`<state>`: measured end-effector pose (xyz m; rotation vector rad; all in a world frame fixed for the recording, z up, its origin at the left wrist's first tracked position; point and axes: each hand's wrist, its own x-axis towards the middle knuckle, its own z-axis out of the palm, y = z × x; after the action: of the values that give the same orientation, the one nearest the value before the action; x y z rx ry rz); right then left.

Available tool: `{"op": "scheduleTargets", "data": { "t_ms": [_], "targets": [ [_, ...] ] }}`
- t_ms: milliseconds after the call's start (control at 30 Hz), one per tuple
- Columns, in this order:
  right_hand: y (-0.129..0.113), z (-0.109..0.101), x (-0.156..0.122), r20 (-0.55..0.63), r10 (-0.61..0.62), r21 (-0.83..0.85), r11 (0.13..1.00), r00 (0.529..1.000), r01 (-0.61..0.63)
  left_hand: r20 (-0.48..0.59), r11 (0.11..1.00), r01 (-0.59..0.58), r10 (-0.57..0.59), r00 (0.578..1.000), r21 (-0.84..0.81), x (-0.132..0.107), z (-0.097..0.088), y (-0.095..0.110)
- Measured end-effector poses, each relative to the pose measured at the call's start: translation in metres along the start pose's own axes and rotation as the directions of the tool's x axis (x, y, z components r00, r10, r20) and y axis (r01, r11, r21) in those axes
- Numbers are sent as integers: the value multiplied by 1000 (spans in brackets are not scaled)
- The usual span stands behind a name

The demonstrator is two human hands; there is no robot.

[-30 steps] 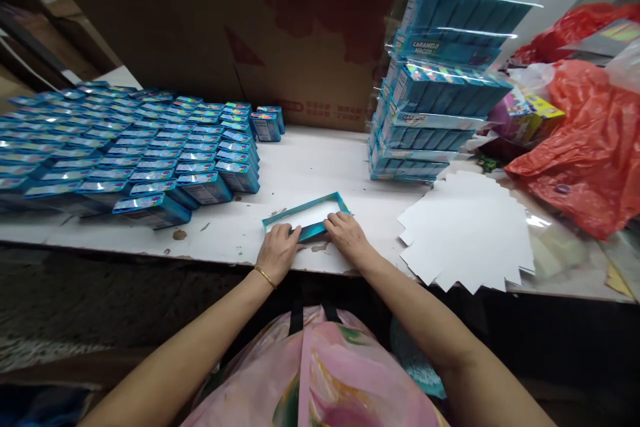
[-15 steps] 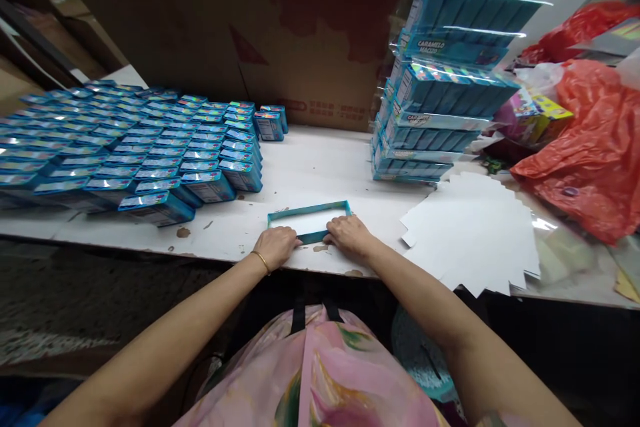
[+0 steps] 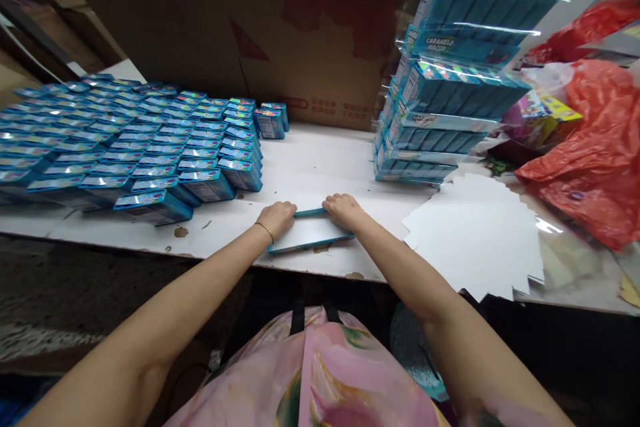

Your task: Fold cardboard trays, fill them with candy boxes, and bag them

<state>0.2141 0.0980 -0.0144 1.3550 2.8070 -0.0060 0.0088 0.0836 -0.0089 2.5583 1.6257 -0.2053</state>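
The left hand (image 3: 276, 220) and right hand (image 3: 344, 211) lie curved over the far teal rim of a shallow white card tray (image 3: 310, 235), which sits flat on the counter (image 3: 310, 167) between them. They seem to press rather than clench, though whether they grip the rim is impossible to tell. The step in hand looks like creasing that edge, and the next move seems to call for squaring the fold. Rows of blue boxes (image 3: 207, 185) stand to the left, with shrink-wrapped box packs (image 3: 430, 107) and loose white card sheets (image 3: 475, 235) to the right.
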Motion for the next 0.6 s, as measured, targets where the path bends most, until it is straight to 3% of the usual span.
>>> {"op": "scheduleTargets", "data": {
  "t_ms": [133,200,233,300,367,400,467,600],
  "targets": [
    [3,1,3,-14,-52,28,998,999,52,14,997,-43,42,999,63,-1,6,4],
    [11,-1,-12,-137,64,137,990,988,-45,43,996,-31,27,999,88,-7,6,-1],
    [15,-1,-24,-224,175,219,968,959,-126,53,996,-17,12,999,84,-10,6,-5],
    [18,3,-54,-341,454,416,858,823,-301,60,999,12,-14,998,38,-13,4,-13],
    [9,14,-79,-316,652,584,706,689,-400,40,999,40,-39,998,-32,-11,4,-15],
    [0,20,-87,-281,686,638,656,671,-403,28,996,55,-53,998,-65,-8,3,-14],
    [-24,33,-86,-248,667,681,635,702,-363,32,989,97,-94,995,-110,-1,3,-6],
    [-73,43,-45,-247,596,593,717,764,-367,76,976,187,-180,981,-112,4,5,6]
  ]
}}
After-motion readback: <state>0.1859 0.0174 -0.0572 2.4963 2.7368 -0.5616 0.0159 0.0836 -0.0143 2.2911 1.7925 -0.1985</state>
